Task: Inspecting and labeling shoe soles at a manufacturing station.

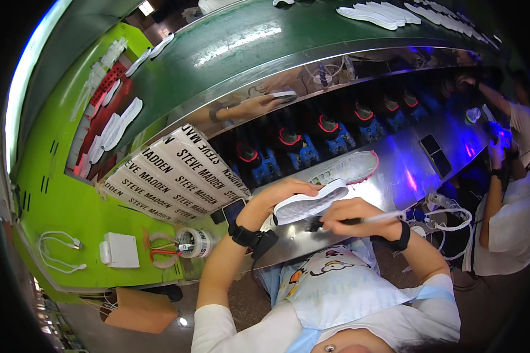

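Note:
A white shoe sole [312, 203] is tilted up over the metal bench, its hollow inner side showing. My left hand [288, 191] is closed on its far left edge. Close to the sole's near right side, my right hand [356, 216] grips a brush [315, 224] with dark bristles and a pale handle. Whether the bristles touch the sole, I cannot tell. Just beyond both hands lies a grey shoe upper [347, 167] with a pinkish-red edge.
Several shoes on blue supports [330, 126] stand beneath the green conveyor [235, 50], which carries white soles [368, 16]. A printed box [176, 170], a tub of tools [194, 241] and a white charger [121, 250] are left. A phone [435, 155] and a co-worker [506, 217] are right.

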### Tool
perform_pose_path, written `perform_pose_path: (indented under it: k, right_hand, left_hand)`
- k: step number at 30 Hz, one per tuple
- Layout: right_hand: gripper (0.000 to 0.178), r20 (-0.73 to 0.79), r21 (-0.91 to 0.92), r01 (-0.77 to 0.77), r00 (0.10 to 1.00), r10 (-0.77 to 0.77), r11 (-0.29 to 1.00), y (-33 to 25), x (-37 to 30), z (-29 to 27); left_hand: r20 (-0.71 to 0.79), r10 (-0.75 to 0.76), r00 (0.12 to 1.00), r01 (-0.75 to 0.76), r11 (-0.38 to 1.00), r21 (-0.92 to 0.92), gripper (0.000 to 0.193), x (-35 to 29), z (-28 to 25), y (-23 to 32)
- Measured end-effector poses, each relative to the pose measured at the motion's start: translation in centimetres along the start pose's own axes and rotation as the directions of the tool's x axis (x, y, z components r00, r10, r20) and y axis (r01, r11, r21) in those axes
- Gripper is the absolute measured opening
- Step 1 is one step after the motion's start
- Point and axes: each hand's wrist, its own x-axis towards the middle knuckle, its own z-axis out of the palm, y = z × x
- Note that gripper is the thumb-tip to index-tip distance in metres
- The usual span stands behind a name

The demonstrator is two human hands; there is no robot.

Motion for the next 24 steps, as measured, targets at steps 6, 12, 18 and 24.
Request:
perform_pose_path:
  k: [6, 12, 18, 24]
  right_hand:
    - [0.013, -0.079, -0.079, -0.12, 0.99, 0.114, 0.99, 2.0, -1.8, -1.0]
    - [0.018, -0.544, 0.094, -0.036, 0.835, 0.081, 0.995, -3.4, -0.2, -1.7]
    - [0.036, -0.807, 0.189, 0.184, 0.588, 0.046, 0.965, -5.6, -1.5, -1.6]
    - [0.037, -0.863, 0.191, 0.027, 0.482, 0.155, 0.981, -4.3, -4.2, -1.4]
  left_hand:
    - [-0.046, 0.026, 0.999, -0.029, 0.998, -0.063, 0.039, -1.2, 0.0, 0.1]
    - [-0.002, 0.4, 0.917, -0.373, 0.853, -0.366, 0.056, -3.7, 2.9, 3.1]
    - [-0.079, 0.723, 0.686, -0.339, 0.222, -0.914, 0.047, -10.0, -5.3, 10.6]
    - [-0.43, 0.701, 0.569, -0.822, 0.498, -0.276, 0.033, -12.1, -0.8, 6.1]
